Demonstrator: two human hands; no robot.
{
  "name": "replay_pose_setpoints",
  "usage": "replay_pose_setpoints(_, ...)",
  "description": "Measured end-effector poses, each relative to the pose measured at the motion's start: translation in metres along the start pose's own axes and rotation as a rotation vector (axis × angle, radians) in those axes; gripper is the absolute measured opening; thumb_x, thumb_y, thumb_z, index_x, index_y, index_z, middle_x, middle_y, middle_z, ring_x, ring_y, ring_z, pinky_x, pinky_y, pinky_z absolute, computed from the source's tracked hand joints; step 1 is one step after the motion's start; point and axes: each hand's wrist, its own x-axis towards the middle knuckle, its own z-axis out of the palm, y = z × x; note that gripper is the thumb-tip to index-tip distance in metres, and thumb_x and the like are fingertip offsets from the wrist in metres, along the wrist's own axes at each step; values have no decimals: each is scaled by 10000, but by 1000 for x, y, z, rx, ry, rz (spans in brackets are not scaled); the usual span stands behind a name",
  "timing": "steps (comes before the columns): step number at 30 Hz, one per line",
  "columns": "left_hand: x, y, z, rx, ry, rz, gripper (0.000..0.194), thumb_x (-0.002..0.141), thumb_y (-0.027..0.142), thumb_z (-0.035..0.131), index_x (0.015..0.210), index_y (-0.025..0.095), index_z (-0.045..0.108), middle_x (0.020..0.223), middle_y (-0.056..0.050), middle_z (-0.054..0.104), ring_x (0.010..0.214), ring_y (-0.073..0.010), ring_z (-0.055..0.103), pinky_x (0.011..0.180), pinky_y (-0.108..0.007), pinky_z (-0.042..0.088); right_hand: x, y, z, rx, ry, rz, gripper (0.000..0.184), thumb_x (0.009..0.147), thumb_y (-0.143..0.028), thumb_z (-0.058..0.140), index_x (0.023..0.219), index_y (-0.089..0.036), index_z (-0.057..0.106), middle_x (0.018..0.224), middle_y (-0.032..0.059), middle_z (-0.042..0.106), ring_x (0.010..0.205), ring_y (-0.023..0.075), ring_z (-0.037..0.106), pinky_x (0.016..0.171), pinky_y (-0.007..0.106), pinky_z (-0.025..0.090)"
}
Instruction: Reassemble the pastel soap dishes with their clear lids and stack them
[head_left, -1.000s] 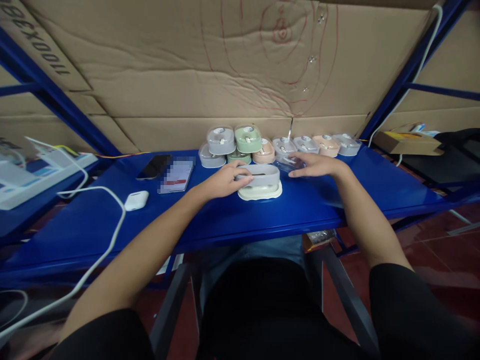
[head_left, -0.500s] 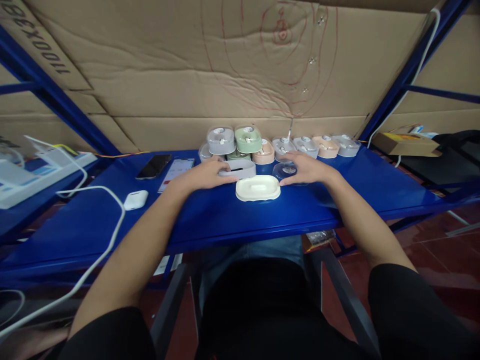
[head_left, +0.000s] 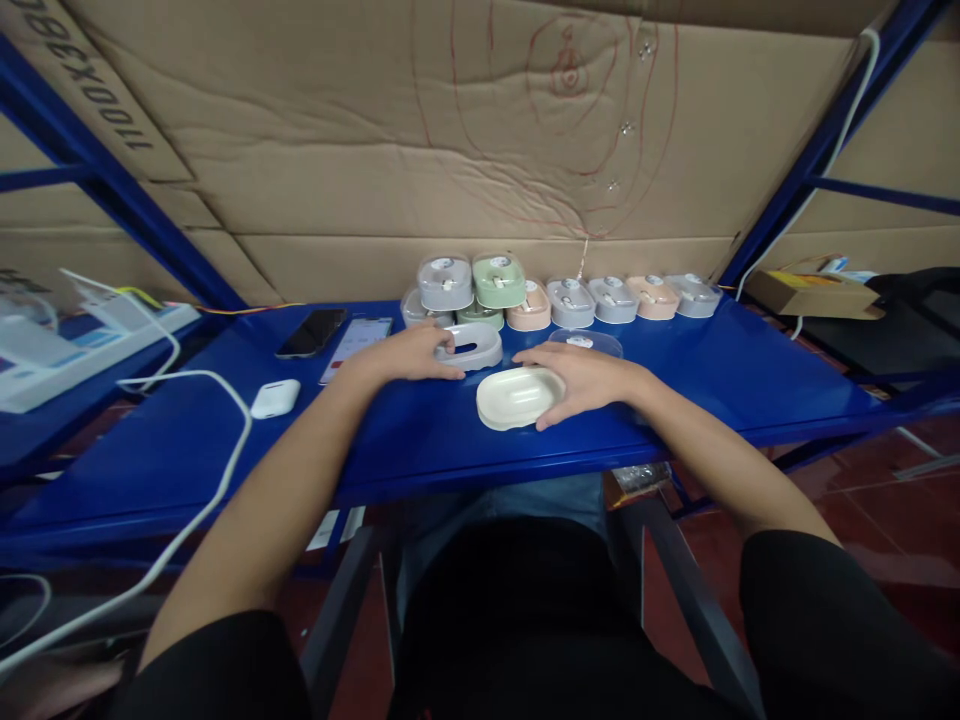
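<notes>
My left hand (head_left: 414,352) has its thumb and fingers around the left end of an oval grey tray (head_left: 484,338) with a slot in its middle. With my right hand (head_left: 592,382) I grip the right end of a cream oval dish (head_left: 510,412), thumb on the near side and fingers across the far side. The dish's hollow faces up. Just behind my right hand lies a clear lid (head_left: 589,342) with a white sticker, partly covered by the hand.
Several lidded boxes in grey, green (head_left: 499,280) and peach (head_left: 652,297) line the back, some stacked. On the left are a black phone (head_left: 311,333), a lit phone (head_left: 367,335), a white earbud case (head_left: 276,398), a white cable (head_left: 225,480) and a power strip (head_left: 127,345).
My right hand has moved from beside the clear lid onto the cream dish. The dish shows its hollow instead of a raised ridge, slightly nearer me. My left hand stays at the grey tray.
</notes>
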Motion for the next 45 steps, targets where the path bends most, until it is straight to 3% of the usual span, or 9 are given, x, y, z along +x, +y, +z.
replay_pose_setpoints(5,-3,19,-1,50,-35,16,537,749,689,853,1016,235,752,1118,-126,724,1100,-402,712,1041,-527,573,0,3,-4,58,24,-10,1018,809,-753,928,1630,-222,646,1546,184,745,1422,422,694,1190,601,571)
replay_pose_setpoints(9,-13,42,-7,48,76,31,514,879,639,801,1132,194,751,1229,-142,675,1121,-362,688,1089,-526,553,-4,21,-19,73,195,50,767,1036,-770,649,1523,-182,724,1420,183,814,1288,378,772,1137,568,596)
replay_pose_setpoints(12,-20,59,-9,15,182,70,549,878,690,812,1149,216,753,1288,-131,656,1145,-366,693,1119,-542,547,-14,44,-36,-9,306,215,726,1049,-764,577,1383,-158,795,1336,201,839,1218,403,793,1101,590,606)
replay_pose_setpoints(18,-26,89,4,-92,35,251,529,874,712,798,1125,249,751,1433,-126,634,1239,-371,698,1127,-510,542,-25,81,-48,-46,135,478,787,919,-825,652,1322,-169,813,1304,221,837,1200,437,791,1075,614,621)
replay_pose_setpoints(23,-26,100,15,-45,-90,183,650,850,720,797,1293,258,682,1415,-141,678,1206,-387,715,1028,-473,560,-22,82,-41,21,68,465,767,978,-814,580,1372,-194,800,1281,171,851,1143,364,806,1056,544,630)
replay_pose_setpoints(31,-36,123,9,22,-52,184,850,908,709,718,1571,212,527,1577,-182,631,1466,-421,628,1237,-537,479,-22,75,-44,43,7,497,888,922,-918,596,1392,-189,782,1384,207,811,1255,423,768,1122,561,587)
replay_pose_setpoints(37,-41,134,10,164,-192,106,1001,853,766,734,1641,194,501,1584,-224,598,1395,-479,656,1142,-578,543,-22,73,-44,46,-14,513,865,970,-907,535,1376,-184,782,1394,210,799,1269,418,760,1141,557,572)
replay_pose_setpoints(42,-43,136,16,222,-176,144,1007,875,648,718,1723,176,449,1554,-235,606,1364,-466,660,1123,-566,555,-22,74,-44,31,-34,502,853,1002,-875,516,1373,-151,774,1401,228,794,1268,421,758,1122,548,580)
replay_pose_setpoints(45,-40,132,21,253,-138,178,940,927,549,673,1758,175,440,1621,-249,558,1418,-468,617,1151,-580,544,-22,77,-43,13,-35,485,845,953,-859,627,1393,-151,763,1387,227,798,1247,431,763,1099,557,592)
